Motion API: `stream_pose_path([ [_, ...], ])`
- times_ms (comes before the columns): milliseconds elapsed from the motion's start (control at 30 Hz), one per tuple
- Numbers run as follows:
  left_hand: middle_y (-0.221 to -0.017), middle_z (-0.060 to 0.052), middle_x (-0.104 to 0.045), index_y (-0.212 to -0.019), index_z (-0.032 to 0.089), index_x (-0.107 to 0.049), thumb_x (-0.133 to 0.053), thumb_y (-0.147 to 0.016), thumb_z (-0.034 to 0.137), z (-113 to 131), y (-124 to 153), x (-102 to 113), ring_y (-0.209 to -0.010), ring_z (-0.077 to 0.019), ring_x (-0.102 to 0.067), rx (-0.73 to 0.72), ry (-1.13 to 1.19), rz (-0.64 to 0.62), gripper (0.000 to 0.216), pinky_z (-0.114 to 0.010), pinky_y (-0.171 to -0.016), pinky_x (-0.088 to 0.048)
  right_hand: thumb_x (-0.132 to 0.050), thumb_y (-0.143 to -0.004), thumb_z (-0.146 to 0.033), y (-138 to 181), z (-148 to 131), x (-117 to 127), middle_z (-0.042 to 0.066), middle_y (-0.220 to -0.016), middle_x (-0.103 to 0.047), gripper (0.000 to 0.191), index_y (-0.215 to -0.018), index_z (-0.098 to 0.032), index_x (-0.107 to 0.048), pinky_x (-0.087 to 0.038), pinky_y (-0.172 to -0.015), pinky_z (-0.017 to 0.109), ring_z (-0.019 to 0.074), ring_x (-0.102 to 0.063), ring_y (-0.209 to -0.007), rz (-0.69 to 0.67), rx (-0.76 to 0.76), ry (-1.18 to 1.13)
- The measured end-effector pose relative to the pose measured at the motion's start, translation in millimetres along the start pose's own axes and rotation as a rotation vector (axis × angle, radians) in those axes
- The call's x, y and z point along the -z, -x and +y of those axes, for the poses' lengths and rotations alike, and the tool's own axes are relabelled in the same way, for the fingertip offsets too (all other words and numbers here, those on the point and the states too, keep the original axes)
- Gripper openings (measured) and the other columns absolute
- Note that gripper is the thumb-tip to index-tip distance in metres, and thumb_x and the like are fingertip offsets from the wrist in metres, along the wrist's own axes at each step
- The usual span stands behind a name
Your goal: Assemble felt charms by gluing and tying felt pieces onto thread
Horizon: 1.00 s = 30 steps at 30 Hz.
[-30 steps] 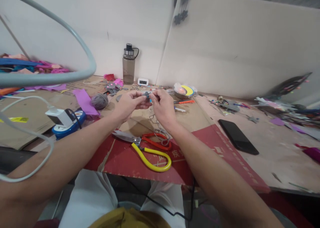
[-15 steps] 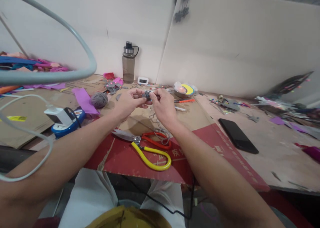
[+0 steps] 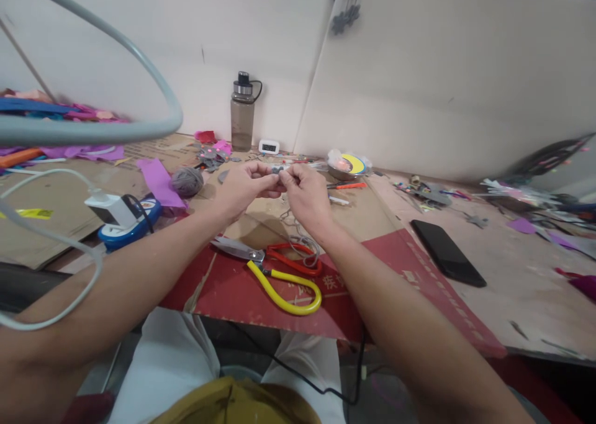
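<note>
Close together over the cardboard, my left hand [image 3: 248, 189] and my right hand [image 3: 308, 195] pinch one small dark grey piece [image 3: 277, 170] between their fingertips. Fingers cover most of it, so its exact shape is hidden; it looks soft like felt or yarn. Below the hands, loose grey yarn [image 3: 311, 250] trails down across the handles of a pair of scissors [image 3: 292, 292]. One scissor handle is red, the other yellow, and the blades point left. A ball of grey yarn [image 3: 187, 182] sits left of my left hand.
A water bottle [image 3: 243, 117] and a small digital clock [image 3: 269, 146] stand by the wall. Behind my right hand is a metal bowl [image 3: 343, 174]. A black phone [image 3: 447, 253] lies at right. On the left, a white charger [image 3: 110, 211] and a pale hose [image 3: 153, 79] intrude.
The hands have closed in slightly on the grey piece, and less of it shows. The whole view has shifted a little; the tabletop things stay in place.
</note>
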State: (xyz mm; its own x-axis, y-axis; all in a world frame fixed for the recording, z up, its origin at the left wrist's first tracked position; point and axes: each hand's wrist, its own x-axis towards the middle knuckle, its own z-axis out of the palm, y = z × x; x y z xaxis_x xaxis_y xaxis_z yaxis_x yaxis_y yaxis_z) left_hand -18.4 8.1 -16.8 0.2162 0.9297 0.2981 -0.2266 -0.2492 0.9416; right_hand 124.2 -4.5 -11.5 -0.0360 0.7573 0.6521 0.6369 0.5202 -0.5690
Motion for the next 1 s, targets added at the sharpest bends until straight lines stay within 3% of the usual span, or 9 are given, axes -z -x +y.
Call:
stream_pose_path([
  [300, -0.07, -0.002, -0.067, -0.075, 0.011, -0.058, -0.071, -0.069, 0.02, 3.4, 0.9, -2.8, -0.062, -0.0116, -0.067, 0.036, -0.023, 0.043, 0.016, -0.028, -0.067, -0.059, -0.049, -0.087, -0.03, -0.3, -2.3, -0.1, -0.001, -0.063, -0.055, 0.027, -0.065, -0.017, -0.056, -0.033, -0.063, 0.027, 0.0122, -0.046, -0.062, -0.08, -0.133, -0.134],
  [633, -0.069, -0.001, -0.065, -0.073, 0.012, -0.058, -0.064, -0.071, 0.018, 1.5, -0.2, -1.4, -0.061, -0.0102, -0.065, 0.034, -0.044, 0.029, 0.009, -0.026, -0.066, -0.057, -0.052, -0.086, -0.033, 1.3, -3.4, -0.3, -0.002, -0.062, -0.054, 0.028, -0.063, -0.018, -0.052, -0.034, -0.063, 0.027, 0.0113, -0.045, -0.062, -0.055, -0.106, -0.142],
  [833, -0.056, 0.002, -0.055, -0.067, 0.014, -0.059, -0.066, -0.071, 0.021, 1.2, -1.3, 2.2, -0.049, -0.0059, -0.051, -0.026, -0.128, 0.078, 0.011, -0.017, -0.044, -0.038, -0.059, -0.081, -0.028, 2.1, -0.9, -0.3, -0.007, -0.061, -0.044, 0.013, -0.09, -0.018, -0.057, -0.033, -0.06, 0.025, 0.0103, -0.041, -0.058, -0.002, -0.129, -0.206],
  [900, -0.053, 0.004, -0.052, -0.065, 0.014, -0.058, -0.069, -0.071, 0.022, 0.6, -2.3, 2.9, -0.046, -0.0047, -0.046, -0.034, -0.096, 0.044, 0.015, -0.017, -0.043, -0.036, -0.058, -0.08, -0.026, 0.6, 0.9, 0.0, -0.006, -0.061, -0.045, 0.011, -0.087, -0.018, -0.06, -0.032, -0.06, 0.026, 0.0102, -0.039, -0.058, -0.026, -0.13, -0.219],
  [1000, -0.061, 0.001, -0.059, -0.07, 0.013, -0.063, -0.072, -0.07, 0.022, 1.8, -3.1, 2.6, -0.052, -0.0056, -0.053, 0.001, -0.011, -0.035, 0.013, -0.018, -0.053, -0.044, -0.056, -0.08, -0.025, -2.7, 3.1, 2.5, -0.004, -0.063, -0.049, 0.01, -0.076, -0.017, -0.06, -0.031, -0.06, 0.026, 0.01, -0.04, -0.058, -0.039, -0.16, -0.245],
])
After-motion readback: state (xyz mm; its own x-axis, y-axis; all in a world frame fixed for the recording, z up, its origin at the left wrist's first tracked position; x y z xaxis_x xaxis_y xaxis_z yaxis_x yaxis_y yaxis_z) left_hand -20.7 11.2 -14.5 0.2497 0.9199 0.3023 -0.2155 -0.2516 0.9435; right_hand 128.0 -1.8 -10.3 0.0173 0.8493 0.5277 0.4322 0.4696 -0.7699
